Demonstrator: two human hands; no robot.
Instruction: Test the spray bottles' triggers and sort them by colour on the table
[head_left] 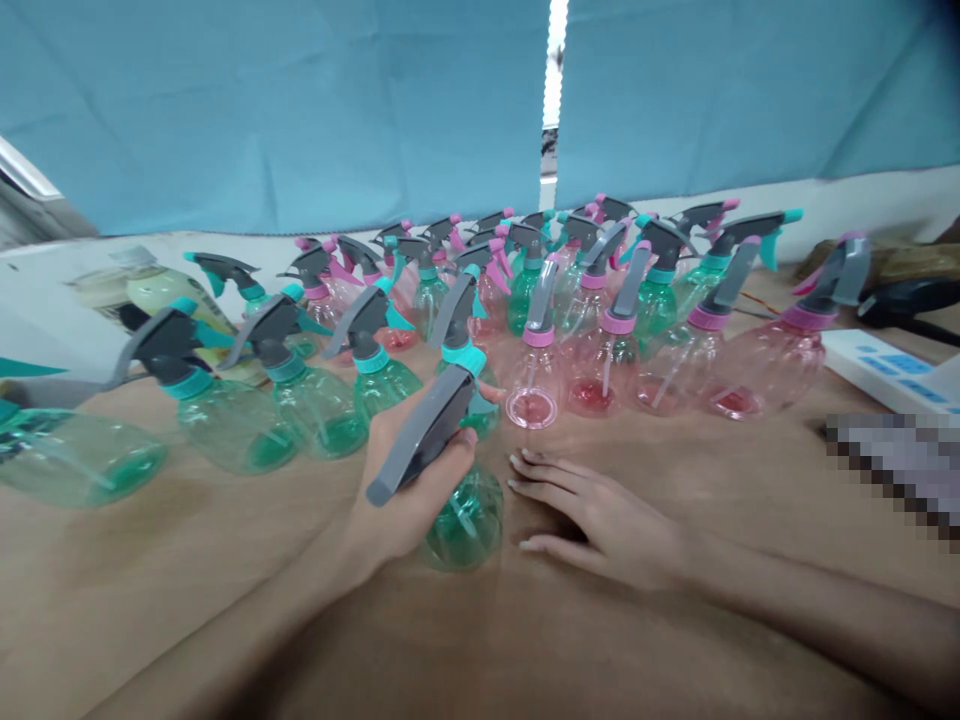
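We noted green bottles (238,425) near left, pink bottles (772,365) right; left hand (409,510) gripped a spray bottle (466,528), right hand (611,520) lay palm-down, thumb spread.

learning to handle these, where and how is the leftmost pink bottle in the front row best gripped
Probably around the pink collar, from the near side, where the right hand is: the pink bottle stands upright and narrows at the collar, while neighbouring bottles flank it left and right.
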